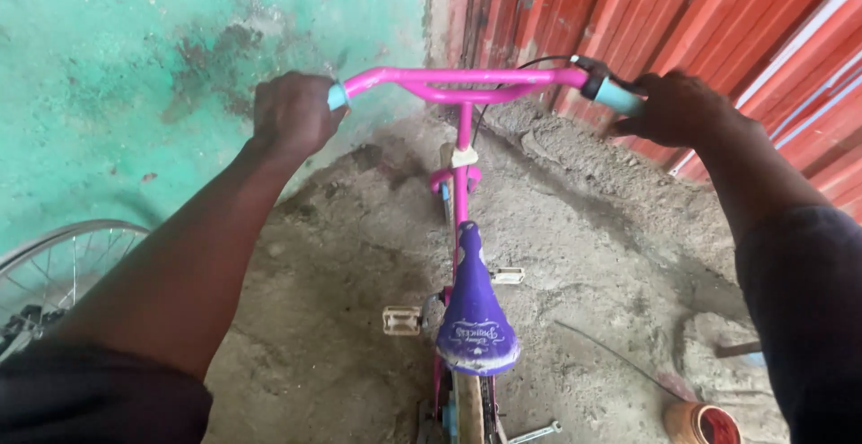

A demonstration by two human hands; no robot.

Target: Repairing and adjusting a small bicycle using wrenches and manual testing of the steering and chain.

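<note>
Hands gripped both ends: our left hand [292, 112] and right hand [678, 107] clenched the pink handlebar [467, 78], bicycle [467, 318] upright on the dirt floor [314, 318]; we judged even pressure kept it steady.

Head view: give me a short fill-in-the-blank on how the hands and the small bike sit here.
1. Both hands grip the ends of the pink ____.
2. The left hand closes over a grip; the bike's saddle is coloured ____.
3. The right hand holds a light ____ grip.
4. A spoked ____ shows at the left edge.

Missing words: handlebar; purple; blue; wheel
</note>
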